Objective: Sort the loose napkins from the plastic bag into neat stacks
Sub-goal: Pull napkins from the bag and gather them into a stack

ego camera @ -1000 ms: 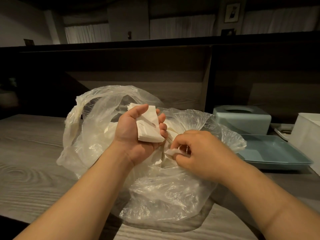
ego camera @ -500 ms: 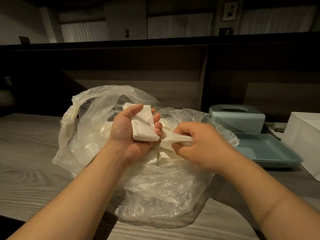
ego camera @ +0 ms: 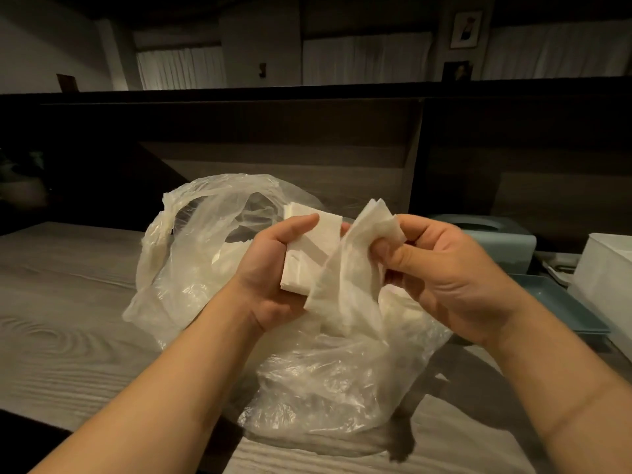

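A clear plastic bag [ego camera: 307, 381] lies crumpled on the wooden table [ego camera: 61, 302], with more white napkins dimly visible inside it. My left hand [ego camera: 270, 268] holds a small stack of folded white napkins [ego camera: 307, 248] above the bag, thumb across its top. My right hand [ego camera: 441, 268] pinches a loose, partly unfolded napkin [ego camera: 349, 268] by its upper corner. That napkin hangs down right beside the stack and overlaps its right edge.
A pale blue tissue box [ego camera: 513, 241] stands at the right behind my right hand. A blue tray [ego camera: 561, 302] lies in front of it, and a white container [ego camera: 605, 275] sits at the far right edge. A dark partition rises behind the table.
My right hand has pulled a napkin up out of the bag and lifted it beside the stack. My left hand has risen slightly with its stack.
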A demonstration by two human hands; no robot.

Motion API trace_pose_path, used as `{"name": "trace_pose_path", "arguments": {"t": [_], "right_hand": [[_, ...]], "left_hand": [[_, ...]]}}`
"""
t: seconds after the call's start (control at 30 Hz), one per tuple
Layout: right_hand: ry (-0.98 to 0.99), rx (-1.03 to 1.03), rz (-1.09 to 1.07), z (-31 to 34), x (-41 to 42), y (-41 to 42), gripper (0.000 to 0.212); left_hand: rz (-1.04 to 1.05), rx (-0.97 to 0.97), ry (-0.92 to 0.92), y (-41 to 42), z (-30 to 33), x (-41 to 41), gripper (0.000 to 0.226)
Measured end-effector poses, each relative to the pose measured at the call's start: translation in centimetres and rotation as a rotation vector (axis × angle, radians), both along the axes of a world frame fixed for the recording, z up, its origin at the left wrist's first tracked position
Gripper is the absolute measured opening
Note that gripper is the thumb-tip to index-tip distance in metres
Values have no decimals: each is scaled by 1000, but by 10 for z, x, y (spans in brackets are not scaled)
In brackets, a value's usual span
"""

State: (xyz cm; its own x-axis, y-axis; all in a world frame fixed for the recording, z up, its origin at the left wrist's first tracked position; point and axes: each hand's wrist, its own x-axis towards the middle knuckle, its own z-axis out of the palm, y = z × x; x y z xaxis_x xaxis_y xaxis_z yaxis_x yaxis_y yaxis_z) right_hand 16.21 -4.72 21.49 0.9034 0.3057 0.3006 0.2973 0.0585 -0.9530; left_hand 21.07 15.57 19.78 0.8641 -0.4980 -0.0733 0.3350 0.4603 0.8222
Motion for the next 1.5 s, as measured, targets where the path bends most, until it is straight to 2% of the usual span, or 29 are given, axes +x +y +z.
{"name": "trace_pose_path", "arguments": {"t": [0.07,0.13,0.3,0.47,0.6,0.73,0.87,1.03,1.13,1.23,1.33,1.4,1.5], "right_hand": [[-6,-14,-43,-2,0,2,32],[-22,-58,-123,-6,1,7,26],[-60,-151,-247,-12,7,11,18],[-108,-102,-271,-13,5,13,21],[-180,-177,-352,-18,6,15,27],[-170,-172,-368,-19,8,16,22],[-239,-246,-443,-21,10,16,24],[-228,-193,-385,-21,10,18,4],[-219,-223,-402,-23,10,18,8],[-231,-223,-423,-23,10,18,10],[-334,-284,-540,-27,14,17,14],[-432,-351,-609,-29,16,17,16],[-602,-493,-568,-30,12,19,27]], "left_hand": [[-50,59,-32,-2,0,-3,48],[-99,91,-63,-4,0,-7,42],[-316,103,-74,-4,-2,-8,65],[-433,116,-165,-4,-5,-6,83],[-437,144,-164,-5,-5,-6,82],[-446,157,-159,-6,-6,-5,87],[-469,181,-152,-5,-7,-5,93],[-437,189,-174,-7,-5,-8,91],[-452,205,-192,-6,-5,-9,88],[-453,203,-176,-5,-5,-9,76],[-428,154,-142,-7,-4,-9,63],[-337,107,-89,-7,-3,-8,65],[-189,15,32,-7,0,-6,66]]}}
